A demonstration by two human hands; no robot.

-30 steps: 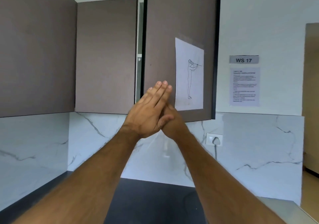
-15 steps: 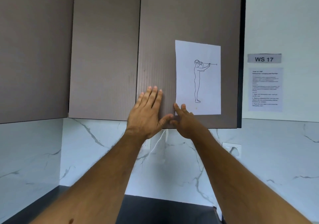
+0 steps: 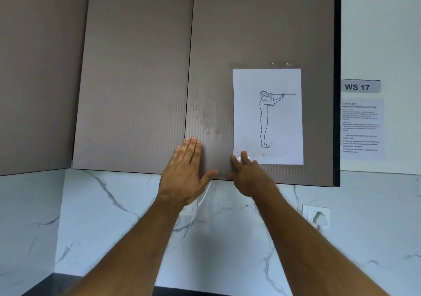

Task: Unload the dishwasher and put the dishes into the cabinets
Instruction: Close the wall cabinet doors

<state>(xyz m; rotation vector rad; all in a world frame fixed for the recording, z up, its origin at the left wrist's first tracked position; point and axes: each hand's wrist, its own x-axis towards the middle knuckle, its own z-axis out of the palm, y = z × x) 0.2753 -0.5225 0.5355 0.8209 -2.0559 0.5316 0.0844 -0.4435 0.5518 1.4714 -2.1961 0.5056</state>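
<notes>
A brown ribbed wall cabinet door point(image 3: 250, 33) fills the upper middle of the view and stands shut, flush with the door to its left point(image 3: 136, 67). My left hand point(image 3: 185, 172) lies flat with fingers spread against the door's lower left corner. My right hand point(image 3: 247, 173) presses with its fingers on the lower edge, just below a taped paper sheet point(image 3: 267, 115) with a line drawing of a standing figure. Both hands hold nothing. No dishes or dishwasher are in view.
A third cabinet door point(image 3: 34, 67) sits at the far left. White marble backsplash point(image 3: 114, 227) runs beneath the cabinets. A wall socket point(image 3: 315, 218) is at the lower right. A "WS 17" label point(image 3: 361, 86) and a printed notice point(image 3: 362, 129) hang on the right wall. Dark countertop point(image 3: 59, 283) shows bottom left.
The right cabinet door has swung from ajar to fully shut. My hands, pressed together a second ago, have parted and now rest flat on the door's lower part.
</notes>
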